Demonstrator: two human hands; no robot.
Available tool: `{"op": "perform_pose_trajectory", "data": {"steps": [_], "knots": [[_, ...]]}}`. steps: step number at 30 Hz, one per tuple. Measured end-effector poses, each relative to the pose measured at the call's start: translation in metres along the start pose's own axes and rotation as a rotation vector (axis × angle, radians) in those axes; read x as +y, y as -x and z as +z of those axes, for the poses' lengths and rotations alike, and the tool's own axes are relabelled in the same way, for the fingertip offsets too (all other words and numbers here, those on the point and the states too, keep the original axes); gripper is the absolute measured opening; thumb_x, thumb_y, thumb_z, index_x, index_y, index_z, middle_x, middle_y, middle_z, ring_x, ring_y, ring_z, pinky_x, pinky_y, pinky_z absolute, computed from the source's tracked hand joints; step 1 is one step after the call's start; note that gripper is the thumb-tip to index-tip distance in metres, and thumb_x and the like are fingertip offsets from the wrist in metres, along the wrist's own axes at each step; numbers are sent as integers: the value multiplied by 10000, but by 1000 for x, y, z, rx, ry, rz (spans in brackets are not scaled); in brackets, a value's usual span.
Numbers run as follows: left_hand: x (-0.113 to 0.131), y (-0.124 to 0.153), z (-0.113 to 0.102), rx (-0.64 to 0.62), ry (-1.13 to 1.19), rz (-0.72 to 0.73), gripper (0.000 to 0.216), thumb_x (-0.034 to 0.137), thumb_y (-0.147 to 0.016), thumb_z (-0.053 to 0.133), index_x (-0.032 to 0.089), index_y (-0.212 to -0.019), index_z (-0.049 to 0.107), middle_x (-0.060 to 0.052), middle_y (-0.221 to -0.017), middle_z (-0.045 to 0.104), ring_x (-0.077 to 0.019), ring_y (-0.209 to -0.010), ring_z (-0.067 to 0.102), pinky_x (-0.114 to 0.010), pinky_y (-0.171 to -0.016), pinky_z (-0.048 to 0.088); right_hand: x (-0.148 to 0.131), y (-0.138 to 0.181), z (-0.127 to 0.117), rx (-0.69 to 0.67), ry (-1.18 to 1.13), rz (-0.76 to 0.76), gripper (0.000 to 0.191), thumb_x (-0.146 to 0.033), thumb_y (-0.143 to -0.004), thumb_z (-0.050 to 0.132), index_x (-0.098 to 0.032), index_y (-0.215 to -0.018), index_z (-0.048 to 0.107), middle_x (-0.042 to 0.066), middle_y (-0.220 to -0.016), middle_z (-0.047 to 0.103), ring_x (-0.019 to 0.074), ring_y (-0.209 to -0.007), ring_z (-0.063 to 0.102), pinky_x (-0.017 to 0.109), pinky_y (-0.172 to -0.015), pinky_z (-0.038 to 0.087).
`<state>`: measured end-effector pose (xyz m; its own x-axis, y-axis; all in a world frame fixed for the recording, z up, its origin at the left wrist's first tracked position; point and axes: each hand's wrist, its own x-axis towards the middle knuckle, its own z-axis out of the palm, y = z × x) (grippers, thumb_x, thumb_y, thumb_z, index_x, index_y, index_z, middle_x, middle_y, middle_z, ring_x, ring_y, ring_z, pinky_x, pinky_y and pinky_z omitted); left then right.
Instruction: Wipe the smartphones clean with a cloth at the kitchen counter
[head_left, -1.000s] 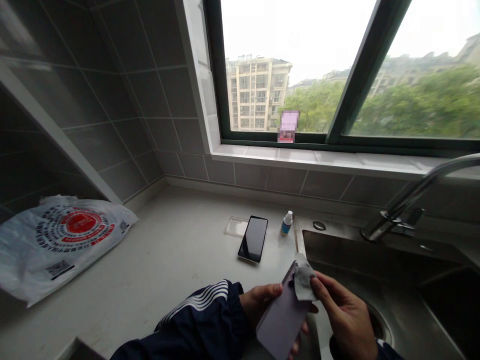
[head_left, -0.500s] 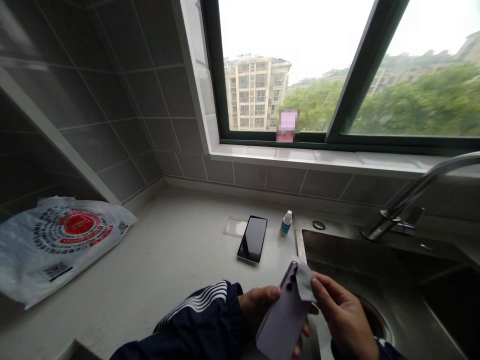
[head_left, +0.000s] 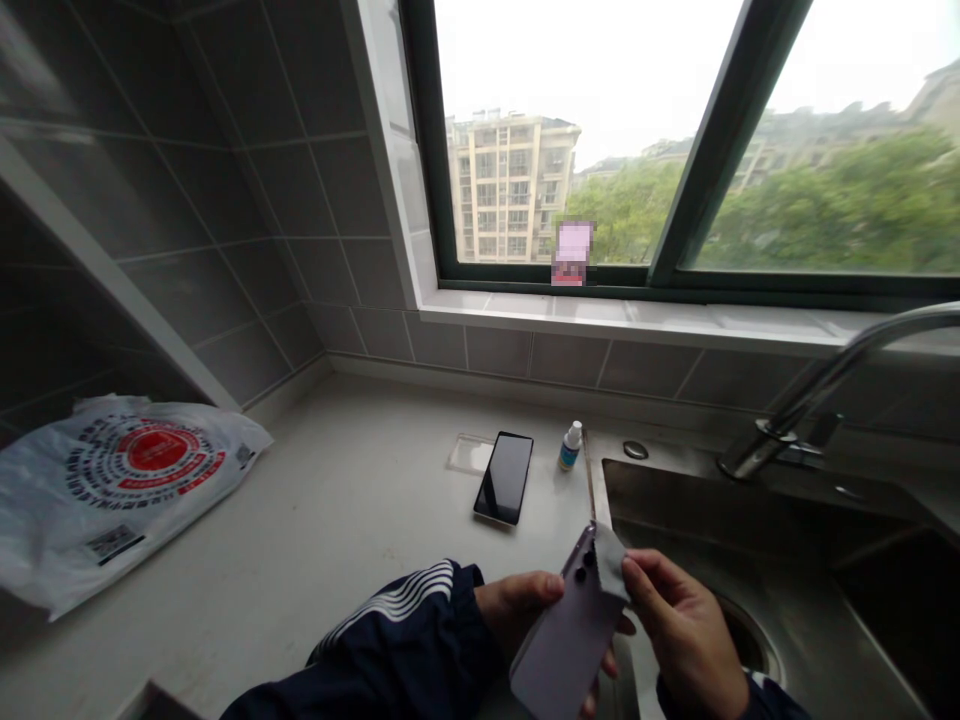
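Note:
My left hand (head_left: 525, 605) is closed around a light purple smartphone (head_left: 564, 640), its back and dark camera lenses facing me. The thumb lies on the near edge and fingertips show along the other side. Between thumb and fingers, my right hand (head_left: 686, 625) pinches a small grey cloth (head_left: 613, 562), which lies against the phone's upper corner beside the lenses. A second smartphone (head_left: 504, 478) with a dark screen rests on the counter beyond my hands. Partly under it is a clear phone case (head_left: 469, 453). To its right stands a small white-capped spray bottle (head_left: 570, 447).
A steel sink (head_left: 675, 500) with a chrome faucet (head_left: 780, 430) is on the right. A round metal cap (head_left: 635, 450) sits behind its rim. A printed plastic bag (head_left: 127, 490) lies at the left on the pale counter (head_left: 345, 470). A window sill (head_left: 600, 312) runs along the back.
The grey cloth has shifted slightly at the phone's camera corner, with my right hand still pinching it. The phone stays in my left hand, and the things on the counter have not moved.

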<state>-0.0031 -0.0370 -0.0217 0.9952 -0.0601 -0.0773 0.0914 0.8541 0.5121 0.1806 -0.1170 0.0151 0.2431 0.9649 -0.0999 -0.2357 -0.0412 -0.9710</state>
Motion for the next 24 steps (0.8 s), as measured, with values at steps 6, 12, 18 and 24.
{"op": "perform_pose_trajectory", "data": {"steps": [6,12,18,24], "knots": [[21,7,14,100,-172,43,740,570,-703,576,93,-1266,513,-89,-981,606,-206,-726,638,-389,-635,506,-6,-3,2,92,163,-89,336,-495,-761,717,-176,-868,710,44,-770,706,195,-693,641,263,-623,519],[65,39,61,675,-799,230,651,547,-694,669,177,-1213,537,-56,-930,606,-132,-649,579,-308,-601,489,-1,-6,3,167,194,-119,383,-517,-765,706,-149,-870,713,59,-786,718,215,-733,673,295,-675,547],[109,81,77,1608,-1590,250,599,665,-734,543,229,-1142,586,-88,-1118,634,-244,-979,592,-324,-777,448,-3,1,11,84,225,-153,367,-512,-782,691,-149,-838,704,36,-702,680,200,-669,666,284,-636,536],[140,87,48,1852,-1640,-68,679,732,-667,531,193,-1074,601,-152,-1084,659,-318,-979,616,-381,-775,445,-4,4,20,55,225,-170,340,-493,-803,676,-153,-796,688,20,-668,646,155,-614,606,239,-578,469]]}}
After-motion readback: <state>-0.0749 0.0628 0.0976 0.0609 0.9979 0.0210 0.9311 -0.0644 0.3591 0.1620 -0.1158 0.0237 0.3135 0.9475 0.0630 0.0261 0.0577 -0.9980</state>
